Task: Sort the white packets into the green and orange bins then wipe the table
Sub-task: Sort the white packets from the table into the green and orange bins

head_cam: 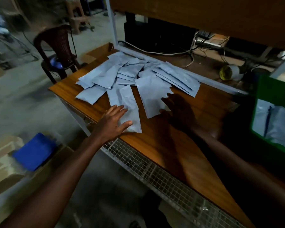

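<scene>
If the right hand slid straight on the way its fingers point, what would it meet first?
The right hand already touches a white packet; straight ahead, it would probably push that packet into the pile of packets.

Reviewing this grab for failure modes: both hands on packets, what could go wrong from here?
1. The left hand presses a packet lying at the table edge; a slide could drop it to the floor.
2. The pile overlaps heavily, so a pull may drag neighbours.
3. Only the green bin shows; the orange one is out of view.
</scene>
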Demonstrator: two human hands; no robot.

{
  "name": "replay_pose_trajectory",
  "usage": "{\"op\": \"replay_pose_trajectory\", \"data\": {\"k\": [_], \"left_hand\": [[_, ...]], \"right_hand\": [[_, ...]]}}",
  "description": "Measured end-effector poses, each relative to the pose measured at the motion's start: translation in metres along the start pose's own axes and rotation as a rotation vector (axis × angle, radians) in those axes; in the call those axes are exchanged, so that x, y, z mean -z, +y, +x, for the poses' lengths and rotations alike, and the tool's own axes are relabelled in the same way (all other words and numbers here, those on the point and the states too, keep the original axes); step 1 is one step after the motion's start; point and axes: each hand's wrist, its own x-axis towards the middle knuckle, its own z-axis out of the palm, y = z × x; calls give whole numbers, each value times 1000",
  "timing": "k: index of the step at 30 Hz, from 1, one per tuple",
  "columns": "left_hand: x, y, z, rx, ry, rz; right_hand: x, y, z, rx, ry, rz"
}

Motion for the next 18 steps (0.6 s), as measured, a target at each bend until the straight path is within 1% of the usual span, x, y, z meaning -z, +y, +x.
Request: {"op": "replay_pose_trajectory", "data": {"k": [3,6,8,10,11,14,18], "left_hand": [[-8,-16,28,17,-83,51],[-20,-33,49,90,-235,136],[-29,-42,54,119,-295,142],[-36,-50,56,135,-271,105],[-40,-52,55,135,-245,82],[-47,-57,52,103,-131,-13],[-56,-64,53,-1,-2,-164]], "right_hand": [[-18,16,40,38,15,-50],[-42,33,81,67,-36,-120],[-58,37,98,41,-66,-169],[-74,38,111,-21,-196,-238],[-80,39,113,-32,-225,-245],[-90,42,109,2,-158,-208],[-91,35,99,-48,-107,-244]]}}
